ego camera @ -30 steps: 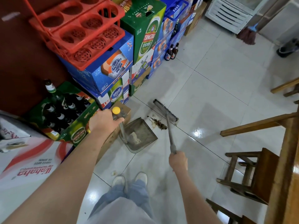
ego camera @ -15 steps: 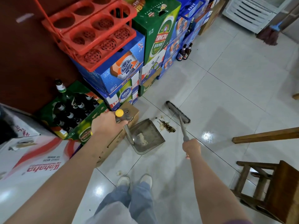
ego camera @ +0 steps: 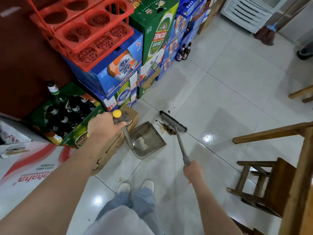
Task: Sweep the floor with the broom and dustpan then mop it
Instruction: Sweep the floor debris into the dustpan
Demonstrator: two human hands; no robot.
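My left hand grips the yellow-capped handle of a grey metal dustpan that sits on the white tile floor, with pale dust clumped inside it. My right hand holds the grey handle of a broom. The dark broom head rests on the floor just right of the pan's mouth. A small pile of brown debris lies between broom head and dustpan. A mop leans at the far right, its reddish head on the floor.
Stacked beer cartons and a red crate line the left. Two bottles stand on the floor by the stack. A flat cardboard box lies beside the pan. A wooden stool and table edge stand right.
The broom head has shifted slightly left, closer to the debris and the dustpan. The view has swung back to the right, bringing the stool fully in. The dustpan stays put.
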